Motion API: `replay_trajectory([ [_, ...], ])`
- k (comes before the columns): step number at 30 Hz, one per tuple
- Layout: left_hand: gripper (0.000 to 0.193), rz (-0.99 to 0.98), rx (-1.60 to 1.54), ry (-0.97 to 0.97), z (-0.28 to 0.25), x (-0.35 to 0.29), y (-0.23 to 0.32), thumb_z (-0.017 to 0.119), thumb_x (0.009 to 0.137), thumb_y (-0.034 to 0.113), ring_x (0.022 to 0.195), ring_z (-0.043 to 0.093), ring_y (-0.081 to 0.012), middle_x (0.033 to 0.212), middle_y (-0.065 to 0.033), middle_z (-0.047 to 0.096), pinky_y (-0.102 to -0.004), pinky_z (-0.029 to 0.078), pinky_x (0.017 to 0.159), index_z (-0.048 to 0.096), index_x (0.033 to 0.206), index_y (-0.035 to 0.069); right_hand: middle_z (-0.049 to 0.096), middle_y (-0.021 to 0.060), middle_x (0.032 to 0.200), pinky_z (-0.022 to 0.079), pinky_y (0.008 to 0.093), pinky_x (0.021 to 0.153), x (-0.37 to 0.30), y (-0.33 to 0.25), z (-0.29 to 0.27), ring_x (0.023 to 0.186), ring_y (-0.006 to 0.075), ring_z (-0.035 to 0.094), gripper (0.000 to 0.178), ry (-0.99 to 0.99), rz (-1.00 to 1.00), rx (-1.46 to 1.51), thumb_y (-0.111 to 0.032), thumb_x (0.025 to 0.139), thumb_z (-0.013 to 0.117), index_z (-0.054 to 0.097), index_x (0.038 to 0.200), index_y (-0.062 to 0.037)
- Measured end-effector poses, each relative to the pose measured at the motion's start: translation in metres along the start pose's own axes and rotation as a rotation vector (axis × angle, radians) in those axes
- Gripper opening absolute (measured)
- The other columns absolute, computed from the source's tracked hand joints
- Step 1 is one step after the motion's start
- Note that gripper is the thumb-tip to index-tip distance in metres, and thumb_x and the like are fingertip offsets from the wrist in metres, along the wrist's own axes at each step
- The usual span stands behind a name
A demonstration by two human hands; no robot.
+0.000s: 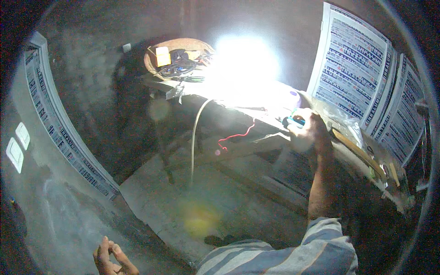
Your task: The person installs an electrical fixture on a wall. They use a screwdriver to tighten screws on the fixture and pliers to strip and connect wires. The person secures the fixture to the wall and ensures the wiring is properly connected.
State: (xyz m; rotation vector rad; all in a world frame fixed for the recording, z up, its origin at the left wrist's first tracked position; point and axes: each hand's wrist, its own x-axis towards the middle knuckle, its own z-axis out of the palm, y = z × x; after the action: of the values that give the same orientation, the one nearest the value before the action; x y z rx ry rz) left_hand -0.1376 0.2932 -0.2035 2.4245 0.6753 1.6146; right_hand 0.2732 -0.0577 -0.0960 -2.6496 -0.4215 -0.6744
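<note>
My right hand (306,128) reaches out over the edge of a cluttered bench (337,137). Its fingers are wrapped round a small teal-and-black object (295,121), whose kind I cannot make out. Just beyond that hand glows a very bright lamp (247,68), and its glare hides most of what lies around it. From the bench edge, left of the hand, dangles a thin red wire (238,135). Low at the left, my left hand (112,259) is raised with its fingers curled and the tips pressed together. Whether anything is pinched there does not show.
A round basket (149,64) of cables, with a yellow-and-white box (163,56), stands at the bench's far left end. A pale cable (195,133) hangs down to the floor. Film-wrapped panels (353,64) lean at the right. Wall switches (14,155) and a wrapped frame (68,142) are left.
</note>
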Motion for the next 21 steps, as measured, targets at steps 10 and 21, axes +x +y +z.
replay_trajectory([
  [10, 0.025, 0.000, 0.010, 0.027, -0.009, -0.006, 0.010, 0.057, 0.099, 0.004, 0.093, 0.066, -0.0256, 0.108, -0.0170, 0.068, -0.0356, 0.055, 0.080, 0.066, 0.121, -0.004, 0.073, 0.0194, 0.110, 0.054, 0.0427, 0.094, 0.051, 0.041, 0.017, 0.106, 0.0365, 0.069, 0.026, -0.011, 0.069, -0.136, -0.017, 0.084, 0.065, 0.076, 0.105, -0.0070],
  [21, 0.022, 0.024, -0.227, -0.007, 0.041, 0.008, 0.041, 0.066, 0.090, 0.004, 0.086, 0.068, -0.0250, 0.098, -0.0136, 0.071, -0.0359, 0.055, 0.079, 0.071, 0.112, -0.001, 0.075, 0.0139, 0.109, 0.054, 0.0408, 0.093, 0.074, 0.058, 0.024, 0.100, 0.0306, 0.072, 0.034, -0.081, 0.030, -0.168, -0.019, 0.072, 0.077, 0.077, 0.105, -0.0096],
])
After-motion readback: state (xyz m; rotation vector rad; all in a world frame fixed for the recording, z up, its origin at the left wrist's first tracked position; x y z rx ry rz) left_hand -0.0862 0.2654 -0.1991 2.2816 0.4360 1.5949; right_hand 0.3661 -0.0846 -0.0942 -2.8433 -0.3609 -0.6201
